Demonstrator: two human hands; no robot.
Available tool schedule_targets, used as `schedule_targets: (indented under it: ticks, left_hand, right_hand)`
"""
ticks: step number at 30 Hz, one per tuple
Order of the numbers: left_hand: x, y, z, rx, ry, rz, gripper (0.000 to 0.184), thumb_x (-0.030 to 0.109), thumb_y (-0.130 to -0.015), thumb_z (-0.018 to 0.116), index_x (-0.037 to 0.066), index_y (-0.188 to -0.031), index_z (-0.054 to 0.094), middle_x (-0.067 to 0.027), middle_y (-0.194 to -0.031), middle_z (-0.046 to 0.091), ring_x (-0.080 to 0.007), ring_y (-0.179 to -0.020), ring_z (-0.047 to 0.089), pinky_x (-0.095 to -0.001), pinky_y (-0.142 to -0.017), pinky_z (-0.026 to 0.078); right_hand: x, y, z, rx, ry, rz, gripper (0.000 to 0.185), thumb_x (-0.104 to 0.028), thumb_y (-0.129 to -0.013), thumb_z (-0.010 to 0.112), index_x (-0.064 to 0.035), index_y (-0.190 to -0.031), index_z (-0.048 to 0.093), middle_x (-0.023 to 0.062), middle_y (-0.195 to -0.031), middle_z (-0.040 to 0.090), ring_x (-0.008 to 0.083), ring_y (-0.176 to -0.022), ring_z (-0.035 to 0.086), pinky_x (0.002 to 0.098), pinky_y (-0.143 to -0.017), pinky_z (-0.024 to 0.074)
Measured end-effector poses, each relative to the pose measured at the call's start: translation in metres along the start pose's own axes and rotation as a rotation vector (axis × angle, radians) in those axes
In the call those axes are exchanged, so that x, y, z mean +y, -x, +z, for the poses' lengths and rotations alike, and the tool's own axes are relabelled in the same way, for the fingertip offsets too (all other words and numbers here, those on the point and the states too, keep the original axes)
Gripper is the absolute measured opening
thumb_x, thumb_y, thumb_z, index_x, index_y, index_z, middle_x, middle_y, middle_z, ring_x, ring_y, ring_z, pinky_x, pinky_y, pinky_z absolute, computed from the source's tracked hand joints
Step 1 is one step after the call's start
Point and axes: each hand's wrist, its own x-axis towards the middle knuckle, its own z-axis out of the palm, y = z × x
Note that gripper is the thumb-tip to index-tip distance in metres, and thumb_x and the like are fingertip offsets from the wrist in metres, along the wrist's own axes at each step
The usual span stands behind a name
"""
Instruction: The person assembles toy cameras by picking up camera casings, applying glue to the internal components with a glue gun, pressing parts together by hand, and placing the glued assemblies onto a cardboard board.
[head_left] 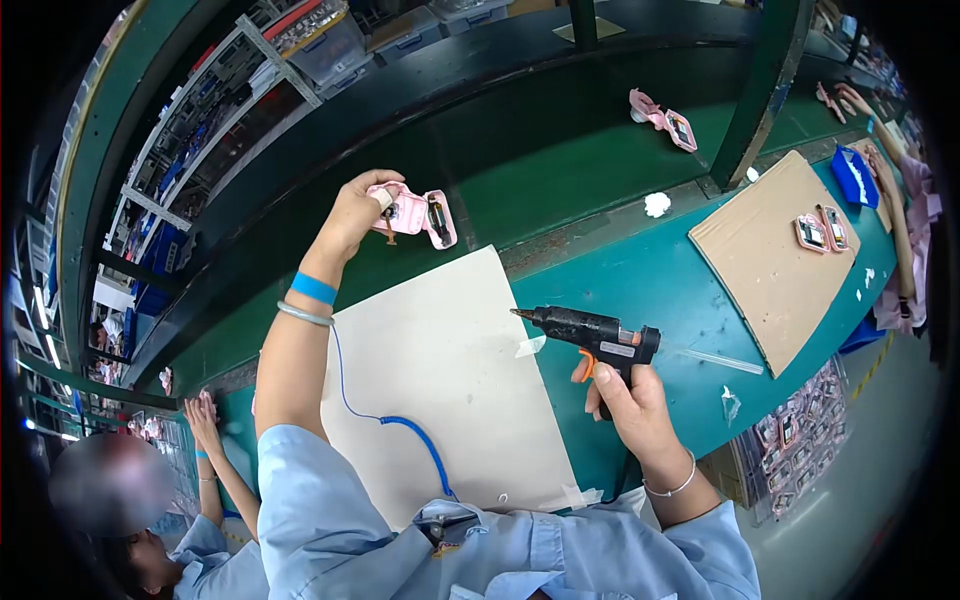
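Note:
My left hand (358, 212) is stretched out over the green belt, its fingers closed on one half of an opened pink plastic case (438, 220). Dark parts and a small brown piece show in and under the case. In my right hand (628, 400) is a black hot glue gun (590, 330) with an orange trigger, its nozzle pointing left. A clear glue stick (722, 360) extends from the gun's back end. Below both hands lies a pale cardboard sheet (440, 370), taped to the green table. A blue band and a coiled blue cord run from my left wrist.
Another opened pink case (665, 120) lies farther along the belt (540, 150). A green post (765, 100) rises beside it. On the right, brown cardboard (770, 250) bears a pink case, near a blue bin (854, 178). Co-workers' hands (203, 422) show at both sides.

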Motion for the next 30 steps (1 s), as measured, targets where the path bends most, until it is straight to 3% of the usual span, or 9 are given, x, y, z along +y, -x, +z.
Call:
schedule_targets:
  ticks: [4,9,15,25,30]
  left_hand:
    - [-0.005,0.052,0.015,0.005,0.264,0.005,0.015,0.010,-0.092,0.054,0.004,-0.103,0.063,-0.0094,-0.094,0.062,-0.0153,-0.078,0.060,-0.0231,-0.062,0.052]
    - [-0.020,0.126,0.050,0.031,0.558,-0.053,0.014,0.005,-0.090,0.057,0.005,-0.102,0.064,-0.0076,-0.094,0.062,-0.0113,-0.081,0.058,-0.0211,-0.067,0.050]
    - [-0.031,0.193,0.075,-0.022,0.654,-0.058,0.014,0.005,-0.090,0.057,0.006,-0.102,0.064,-0.0068,-0.095,0.062,-0.0102,-0.083,0.057,-0.0205,-0.069,0.049]
    - [-0.055,0.220,0.090,-0.018,0.623,-0.114,0.017,0.003,-0.090,0.054,0.007,-0.105,0.063,-0.0066,-0.101,0.062,-0.0089,-0.083,0.056,-0.0191,-0.071,0.048]
    - [-0.046,0.230,0.085,-0.028,0.649,-0.152,0.024,0.004,-0.090,0.053,0.008,-0.113,0.059,-0.0079,-0.108,0.060,-0.0112,-0.086,0.057,-0.0199,-0.075,0.048]
  right_hand:
    - [-0.004,0.005,0.002,0.038,-0.051,-0.022,0.023,-0.017,-0.094,0.050,-0.0002,-0.110,0.052,0.0088,-0.093,0.061,0.0097,-0.061,0.053,0.0209,-0.050,0.0440]
    - [-0.005,0.009,0.004,0.022,-0.089,-0.026,0.024,-0.018,-0.094,0.050,0.0016,-0.108,0.052,0.0096,-0.093,0.062,0.0096,-0.059,0.053,0.0204,-0.048,0.0437]
    - [-0.008,0.015,0.010,0.017,-0.066,-0.013,0.026,-0.020,-0.096,0.048,0.0026,-0.107,0.049,0.0135,-0.090,0.063,0.0125,-0.057,0.054,0.0214,-0.047,0.0449]
    - [0.000,0.027,0.025,-0.067,0.012,0.014,0.026,-0.020,-0.095,0.049,0.0031,-0.107,0.049,0.0135,-0.089,0.063,0.0117,-0.056,0.053,0.0211,-0.047,0.0445]
    - [0.002,0.031,0.032,-0.125,0.107,0.091,0.025,-0.018,-0.094,0.051,-0.0001,-0.112,0.051,0.0084,-0.088,0.061,0.0092,-0.060,0.053,0.0201,-0.050,0.0443]
